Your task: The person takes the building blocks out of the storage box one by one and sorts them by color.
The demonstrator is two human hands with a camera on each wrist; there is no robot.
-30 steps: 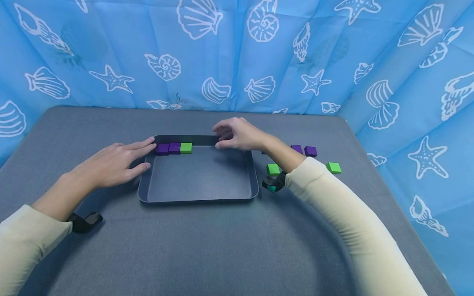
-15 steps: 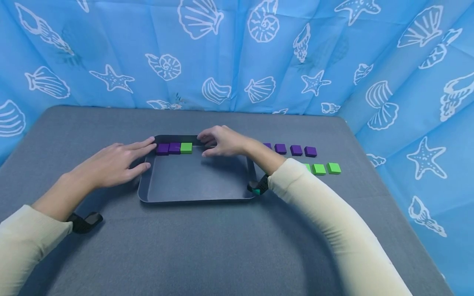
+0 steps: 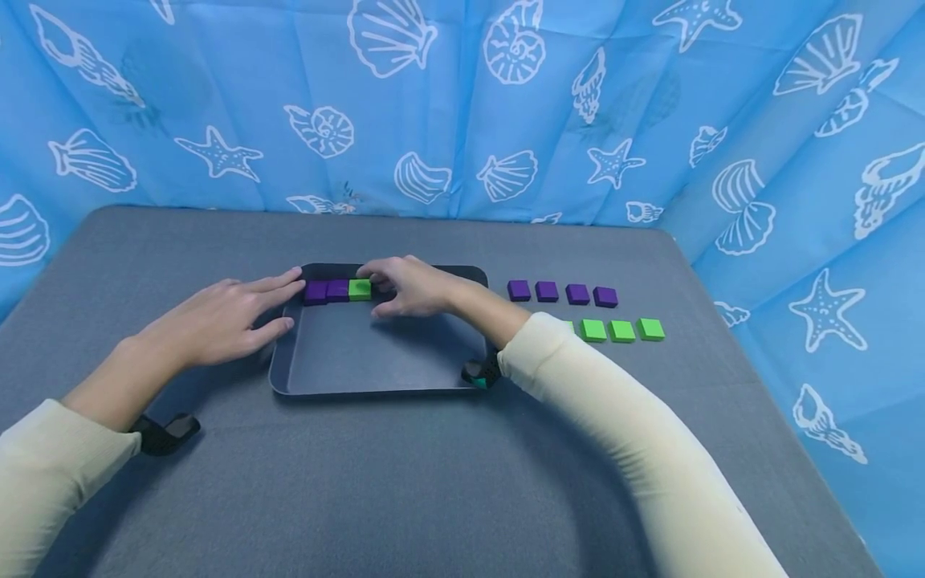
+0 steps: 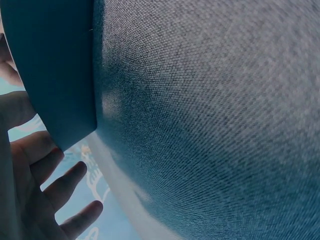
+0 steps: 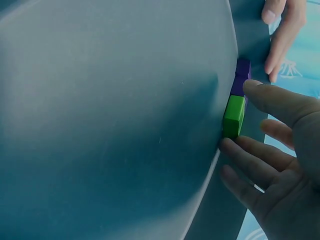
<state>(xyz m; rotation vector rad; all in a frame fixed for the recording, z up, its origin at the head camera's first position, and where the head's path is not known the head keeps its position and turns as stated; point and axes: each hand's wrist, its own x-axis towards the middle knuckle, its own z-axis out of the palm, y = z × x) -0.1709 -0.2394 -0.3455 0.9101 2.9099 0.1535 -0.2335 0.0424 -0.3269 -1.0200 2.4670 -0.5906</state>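
Note:
In the head view, a dark grey tray has a row of two purple blocks and a green block along its back wall, at the left end. My right hand reaches into the tray, fingertips right at the green block's right end. The right wrist view has one finger over the blocks and others by the green block's near end. My left hand rests with extended fingers against the tray's left rim; its fingers spread beside the tray wall in the left wrist view.
Right of the tray lies a row of several purple blocks on the grey table. In front of them is a row of several green blocks, partly hidden by my right sleeve. A blue shell-print curtain hangs behind.
My right hand has moved left across the tray to the green block. The three blocks in the tray have shifted slightly left. My left hand has stayed put.

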